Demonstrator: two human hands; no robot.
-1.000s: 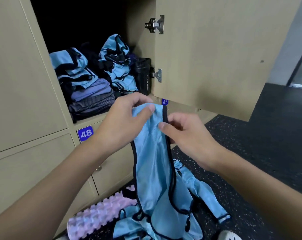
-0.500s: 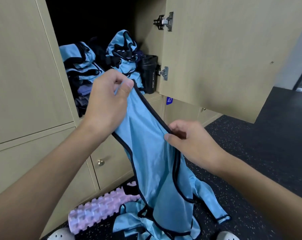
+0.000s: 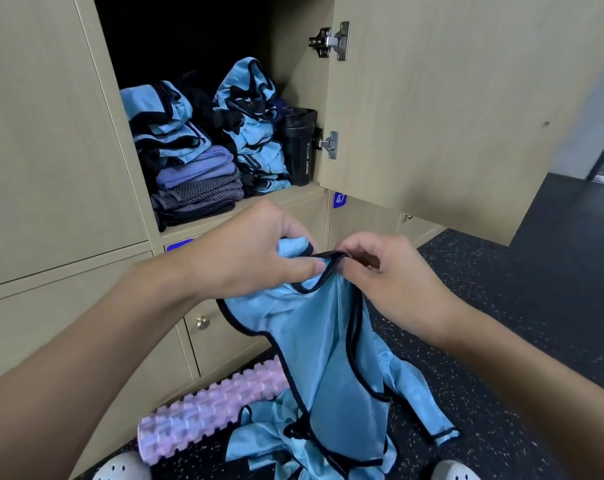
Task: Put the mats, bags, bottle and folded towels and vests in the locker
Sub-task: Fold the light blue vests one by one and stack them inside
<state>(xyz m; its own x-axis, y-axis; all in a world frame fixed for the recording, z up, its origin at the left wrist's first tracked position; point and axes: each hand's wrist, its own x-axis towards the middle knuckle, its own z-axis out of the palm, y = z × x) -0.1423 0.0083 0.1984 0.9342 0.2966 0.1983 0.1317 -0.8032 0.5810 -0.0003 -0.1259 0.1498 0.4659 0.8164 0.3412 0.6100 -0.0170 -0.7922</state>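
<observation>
Blue vest hanging in front of the open locker, long axis near vertical, black-trimmed top edge uppermost, lower end toward the floor. Left hand and right hand each pinch that top edge. Floor: dark speckled rubber. Locker fronts: beige wood.

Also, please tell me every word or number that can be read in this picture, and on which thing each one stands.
"SPORT BOTTLE": printed upward along the side of the black bottle.
"47": on the blue number tag under the open compartment.
Not readable: a second blue tag, mostly hidden behind the left hand.
</observation>
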